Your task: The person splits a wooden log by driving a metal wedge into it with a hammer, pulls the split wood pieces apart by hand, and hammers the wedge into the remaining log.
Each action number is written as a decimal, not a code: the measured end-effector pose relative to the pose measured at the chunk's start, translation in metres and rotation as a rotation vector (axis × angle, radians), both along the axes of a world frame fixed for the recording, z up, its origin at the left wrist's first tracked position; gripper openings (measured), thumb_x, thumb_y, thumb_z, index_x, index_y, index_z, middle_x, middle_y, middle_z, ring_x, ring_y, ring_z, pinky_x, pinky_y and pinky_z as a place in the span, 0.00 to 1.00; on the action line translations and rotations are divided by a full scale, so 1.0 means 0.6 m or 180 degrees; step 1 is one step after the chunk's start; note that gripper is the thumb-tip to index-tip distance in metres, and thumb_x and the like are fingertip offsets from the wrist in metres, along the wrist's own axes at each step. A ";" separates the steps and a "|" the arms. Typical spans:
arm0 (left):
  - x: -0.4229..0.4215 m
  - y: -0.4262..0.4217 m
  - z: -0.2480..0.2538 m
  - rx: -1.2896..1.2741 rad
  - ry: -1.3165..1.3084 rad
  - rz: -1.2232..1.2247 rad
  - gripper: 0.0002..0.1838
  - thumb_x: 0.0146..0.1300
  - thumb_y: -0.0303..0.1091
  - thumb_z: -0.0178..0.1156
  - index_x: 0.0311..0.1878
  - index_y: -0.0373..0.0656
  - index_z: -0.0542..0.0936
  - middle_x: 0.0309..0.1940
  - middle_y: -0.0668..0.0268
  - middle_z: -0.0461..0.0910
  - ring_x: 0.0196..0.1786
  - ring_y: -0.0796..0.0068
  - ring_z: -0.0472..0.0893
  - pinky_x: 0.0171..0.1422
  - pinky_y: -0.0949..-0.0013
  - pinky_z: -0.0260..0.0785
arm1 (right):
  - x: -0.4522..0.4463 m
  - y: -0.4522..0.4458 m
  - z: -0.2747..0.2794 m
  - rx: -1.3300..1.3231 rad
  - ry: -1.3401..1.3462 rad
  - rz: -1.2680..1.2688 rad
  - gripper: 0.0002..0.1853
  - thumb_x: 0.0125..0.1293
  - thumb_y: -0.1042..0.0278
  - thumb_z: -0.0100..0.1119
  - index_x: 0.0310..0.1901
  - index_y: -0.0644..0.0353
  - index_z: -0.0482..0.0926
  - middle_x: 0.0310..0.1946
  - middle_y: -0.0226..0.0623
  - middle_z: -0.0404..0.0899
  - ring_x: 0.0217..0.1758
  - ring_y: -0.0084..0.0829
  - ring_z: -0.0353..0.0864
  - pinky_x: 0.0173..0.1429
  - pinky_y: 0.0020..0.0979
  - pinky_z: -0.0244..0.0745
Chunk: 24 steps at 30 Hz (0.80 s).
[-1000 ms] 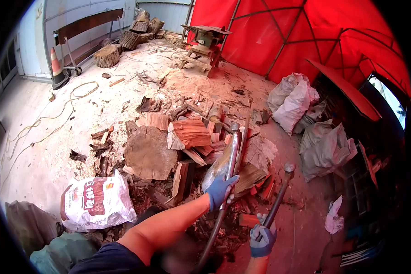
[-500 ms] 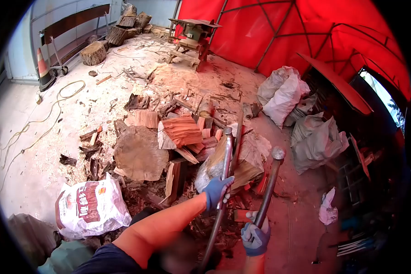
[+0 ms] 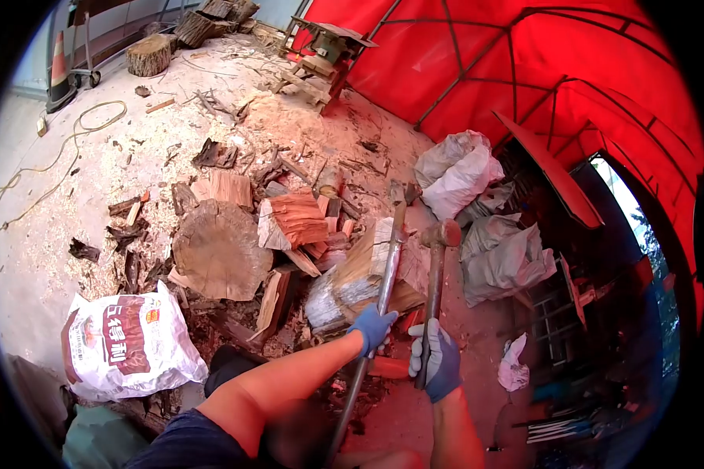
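My left hand (image 3: 374,328), in a blue-grey work glove, is closed round a long metal bar (image 3: 389,273) that stands at a slant. The bar's upper end lies in front of a big split log (image 3: 344,285) with pale grey bark; whether they touch I cannot tell. My right hand (image 3: 438,361), gloved too, grips the lower handle of a sledgehammer (image 3: 435,281), its head raised and seen side-on. Left of the log are a red-brown split piece of firewood (image 3: 293,221) and a round wood block (image 3: 221,250).
A printed white sack (image 3: 133,340) lies at lower left. Pale stuffed sacks (image 3: 457,176) stand at right beside the red tarp (image 3: 477,62). A machine on a stand (image 3: 328,51), a traffic cone (image 3: 59,70) and a cord (image 3: 74,148) are farther off. Bark and chips litter the floor.
The view has shifted, sliding the surroundings left. My right hand has turned the sledgehammer more upright and closer to the bar, its head now side-on. My left hand keeps its hold.
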State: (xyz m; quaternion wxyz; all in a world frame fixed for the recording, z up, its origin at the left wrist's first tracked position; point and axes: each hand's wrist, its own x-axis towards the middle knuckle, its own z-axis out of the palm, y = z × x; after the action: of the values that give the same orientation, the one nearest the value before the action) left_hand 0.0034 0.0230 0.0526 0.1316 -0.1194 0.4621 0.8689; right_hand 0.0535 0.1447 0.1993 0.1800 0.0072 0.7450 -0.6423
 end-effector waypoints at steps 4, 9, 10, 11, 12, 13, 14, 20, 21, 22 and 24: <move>-0.007 0.009 -0.003 -0.0067 0.0109 0.0049 0.16 0.70 0.44 0.59 0.44 0.44 0.65 0.20 0.65 0.69 0.16 0.70 0.71 0.15 0.64 0.65 | -0.007 -0.019 0.020 0.0017 0.0280 -0.0162 0.24 0.75 0.47 0.51 0.44 0.66 0.75 0.21 0.30 0.70 0.15 0.22 0.69 0.18 0.26 0.66; 0.005 0.003 0.015 -0.0234 -0.0046 0.0077 0.17 0.70 0.43 0.59 0.45 0.43 0.64 0.21 0.64 0.71 0.17 0.70 0.73 0.17 0.64 0.66 | -0.031 0.006 0.027 0.0009 0.0511 0.0042 0.19 0.73 0.51 0.56 0.43 0.63 0.75 0.22 0.30 0.71 0.16 0.23 0.70 0.20 0.28 0.68; 0.006 0.003 0.011 -0.0237 -0.0054 0.0065 0.17 0.70 0.43 0.59 0.45 0.43 0.64 0.21 0.64 0.71 0.17 0.70 0.73 0.17 0.64 0.66 | -0.017 0.004 0.051 -0.0307 -0.0329 0.0545 0.17 0.71 0.54 0.60 0.43 0.64 0.76 0.23 0.30 0.71 0.16 0.23 0.69 0.21 0.28 0.68; 0.004 0.002 0.008 -0.0275 -0.0052 0.0019 0.17 0.69 0.43 0.58 0.45 0.42 0.64 0.22 0.63 0.72 0.17 0.70 0.74 0.17 0.64 0.66 | -0.008 0.013 0.057 -0.0420 -0.0449 0.0810 0.17 0.71 0.54 0.60 0.41 0.63 0.75 0.23 0.29 0.71 0.16 0.23 0.69 0.22 0.29 0.69; 0.001 0.001 0.006 -0.0303 -0.0045 -0.0011 0.17 0.69 0.43 0.58 0.46 0.42 0.64 0.22 0.63 0.73 0.18 0.69 0.74 0.16 0.63 0.67 | -0.012 0.011 0.055 -0.0417 -0.0440 0.0812 0.17 0.71 0.54 0.60 0.41 0.63 0.75 0.23 0.29 0.71 0.16 0.23 0.69 0.22 0.29 0.69; -0.002 0.002 0.001 -0.0298 -0.0045 -0.0017 0.17 0.69 0.43 0.58 0.46 0.42 0.64 0.22 0.63 0.73 0.18 0.69 0.74 0.16 0.63 0.67 | -0.015 0.009 0.049 -0.0080 -0.0449 0.0598 0.17 0.71 0.53 0.60 0.40 0.63 0.76 0.22 0.29 0.70 0.16 0.22 0.69 0.21 0.29 0.68; -0.003 0.006 -0.002 -0.0348 -0.0009 0.0016 0.18 0.69 0.43 0.58 0.46 0.41 0.64 0.22 0.63 0.73 0.17 0.69 0.74 0.14 0.63 0.66 | -0.013 0.008 0.042 0.0250 -0.0462 0.0359 0.18 0.72 0.53 0.59 0.39 0.62 0.76 0.22 0.29 0.70 0.16 0.22 0.69 0.21 0.29 0.68; 0.000 0.008 0.001 -0.0433 -0.0033 0.0000 0.18 0.69 0.43 0.57 0.47 0.40 0.64 0.23 0.62 0.74 0.16 0.69 0.74 0.10 0.63 0.63 | -0.035 -0.034 0.071 0.0227 0.0411 -0.0011 0.21 0.75 0.48 0.54 0.42 0.63 0.76 0.21 0.27 0.70 0.16 0.21 0.70 0.21 0.25 0.68; -0.001 0.009 0.002 -0.0440 -0.0028 -0.0003 0.18 0.69 0.43 0.57 0.47 0.40 0.64 0.23 0.62 0.74 0.16 0.69 0.74 0.10 0.63 0.63 | -0.048 -0.034 0.075 0.0308 0.0914 0.0086 0.22 0.75 0.46 0.52 0.42 0.62 0.75 0.22 0.28 0.69 0.16 0.21 0.70 0.20 0.25 0.67; -0.002 0.010 0.003 -0.0449 -0.0018 -0.0018 0.18 0.69 0.43 0.57 0.47 0.40 0.64 0.23 0.62 0.74 0.16 0.69 0.74 0.10 0.63 0.63 | -0.057 -0.035 0.080 0.0395 0.1416 0.0177 0.23 0.75 0.44 0.50 0.42 0.61 0.74 0.22 0.28 0.69 0.16 0.22 0.70 0.20 0.25 0.67; 0.002 0.006 0.015 -0.0362 -0.0043 -0.0068 0.18 0.69 0.42 0.58 0.48 0.41 0.64 0.23 0.62 0.74 0.17 0.70 0.74 0.12 0.63 0.65 | -0.072 -0.042 0.092 0.0459 0.1800 0.0144 0.23 0.75 0.43 0.50 0.42 0.60 0.74 0.21 0.27 0.68 0.16 0.20 0.70 0.20 0.24 0.67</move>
State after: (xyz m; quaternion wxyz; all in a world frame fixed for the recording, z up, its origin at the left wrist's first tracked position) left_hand 0.0044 0.0267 0.0613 0.1371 -0.1276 0.5110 0.8389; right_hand 0.0105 0.1197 0.2543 -0.0215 -0.1760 0.8093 -0.5600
